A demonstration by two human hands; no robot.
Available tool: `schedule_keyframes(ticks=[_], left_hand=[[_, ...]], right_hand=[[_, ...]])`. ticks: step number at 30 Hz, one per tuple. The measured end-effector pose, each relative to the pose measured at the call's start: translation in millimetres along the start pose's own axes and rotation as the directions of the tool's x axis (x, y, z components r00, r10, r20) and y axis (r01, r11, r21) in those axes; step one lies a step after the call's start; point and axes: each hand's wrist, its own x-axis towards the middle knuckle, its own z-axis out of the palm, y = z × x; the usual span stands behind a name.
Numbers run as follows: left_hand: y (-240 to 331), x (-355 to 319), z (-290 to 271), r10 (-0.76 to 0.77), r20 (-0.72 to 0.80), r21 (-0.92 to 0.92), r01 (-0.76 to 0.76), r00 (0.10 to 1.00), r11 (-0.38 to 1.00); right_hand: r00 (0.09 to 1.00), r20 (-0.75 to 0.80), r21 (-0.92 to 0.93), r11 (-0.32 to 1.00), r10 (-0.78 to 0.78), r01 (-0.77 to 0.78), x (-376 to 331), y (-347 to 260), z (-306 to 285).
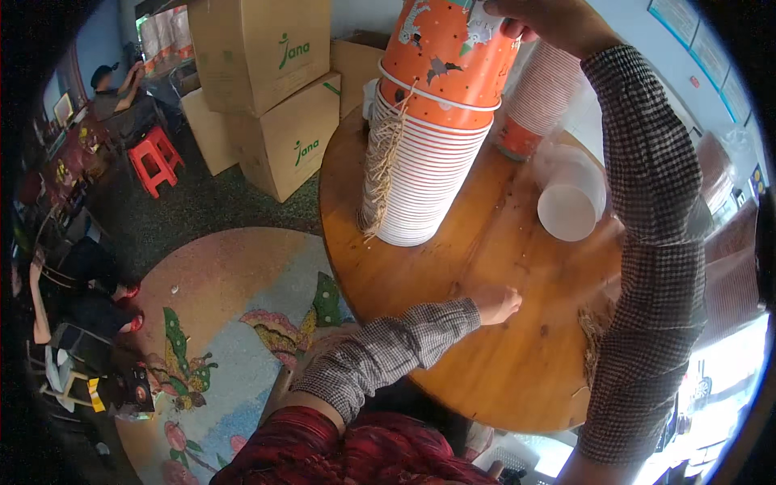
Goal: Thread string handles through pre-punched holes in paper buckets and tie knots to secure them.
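Observation:
A tall stack of nested paper buckets (428,170) stands on the round wooden table (436,283), white rims downward. The topmost orange bucket (443,69) carries dark bat shapes and pale printed figures. At its upper end, my right hand (558,20) is closed around the edge, fingers curled over it. Tan rope-like strands (383,162) hang down the stack's left side. My left hand (499,306) is low over the tabletop, apart from the stack. Its fingers are curled together, and whatever they may hold is too small to see.
Behind, another bucket stack (540,97) stands in clear plastic. A white bucket-shaped piece (568,212) lies at the table's right, with more tan strands (594,331) near its edge. Cardboard boxes (283,145), a red stool (155,160) and a person (113,93) are on the left.

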Motion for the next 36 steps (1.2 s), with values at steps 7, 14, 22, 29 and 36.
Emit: schedule_keyframes(ticks=[7,14,22,29,36], left_hand=[[1,-3,-6,0.016,0.042,0.016,-0.017,0.999,1.0],[6,-3,-7,0.017,0.061,0.005,-0.017,0.998,1.0],[-15,-4,-11,-0.02,-0.061,0.016,0.021,0.998,1.0],[-40,40,-6,-0.202,-0.109,-0.148,0.185,0.973,0.972],[-66,103,-5,-0.399,-0.281,-0.367,0.286,0.873,0.885]], right_hand=[[0.998,0.052,-0.041,0.999,-0.023,0.025,-9,-11,20],[0.998,0.052,0.05,0.998,-0.033,0.031,-17,-5,15],[0.835,-0.534,0.254,0.967,0.13,0.012,-141,102,132],[0.642,-0.351,0.566,0.701,0.682,-0.435,-322,254,287],[0.243,-0.438,0.678,0.495,0.866,-0.543,-332,333,286]])
